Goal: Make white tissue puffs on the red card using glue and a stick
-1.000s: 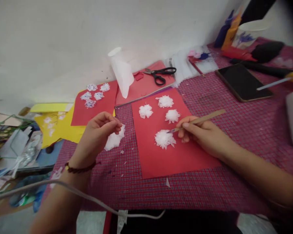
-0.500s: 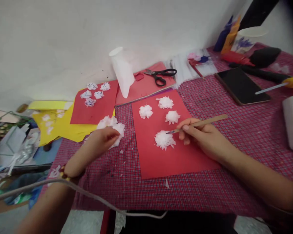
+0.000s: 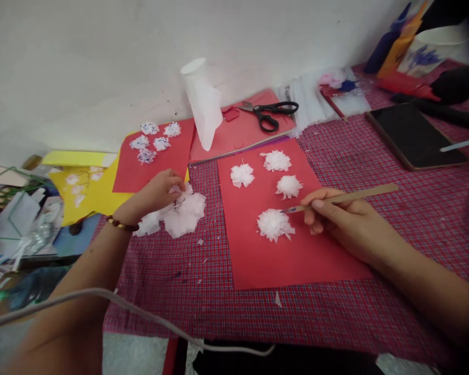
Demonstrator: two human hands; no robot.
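My left hand [image 3: 162,191] reaches over a loose pile of white tissue paper pieces [image 3: 188,213] on the cloth. Its fingers are bent together and pinch the upper edge of the pile. In my right hand [image 3: 342,221] is a flat wooden stick [image 3: 369,194] with a dark tip, held like a pen. The tip touches or nearly touches the right side of a ruffled white paper flower [image 3: 274,225]. That flower lies on a red paper sheet [image 3: 266,265], with several more white flowers [image 3: 289,186] above it.
Scissors [image 3: 269,113] and a white paper cone [image 3: 203,107] rest on a pink folder. Blue-speckled flowers [image 3: 145,155] sit on another red sheet over yellow paper [image 3: 64,195]. A phone [image 3: 412,135] and paint bottles [image 3: 391,44] are at the right. A pale cable [image 3: 140,312] crosses in front.
My left hand has moved up and left over the tissue pile, showing more of the pieces. The stick stays at the same flower. The camera view has shifted slightly.
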